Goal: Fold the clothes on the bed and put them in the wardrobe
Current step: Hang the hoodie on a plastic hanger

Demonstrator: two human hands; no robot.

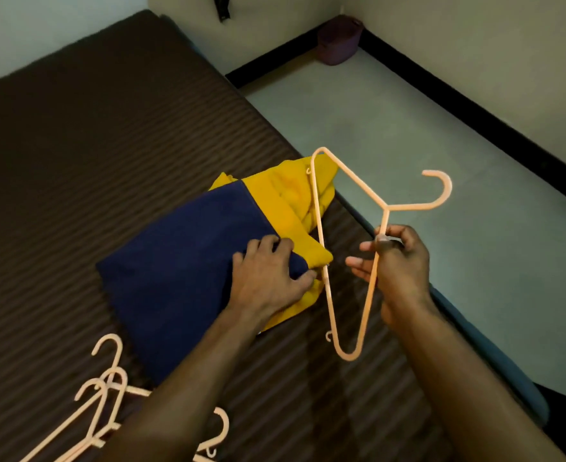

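- No brand, label or writing shows on anything I can read.
- My left hand (268, 271) lies palm down on the garment (181, 271), a navy and yellow one; the fingers (261, 245) are spread and nearly flat, the thumb at the seam where the two colours meet.
- My right hand (398, 258) holds a pink hanger (348, 255) off the bed (75, 155), thumb and forefinger pinching one arm just below the neck, the other fingers loose; the hook points to 3 o'clock.
- The garment lies on the bed at the middle; spare hangers (105, 408) lie at 7 o'clock of it, a purple bucket (338, 40) at 1 o'clock.
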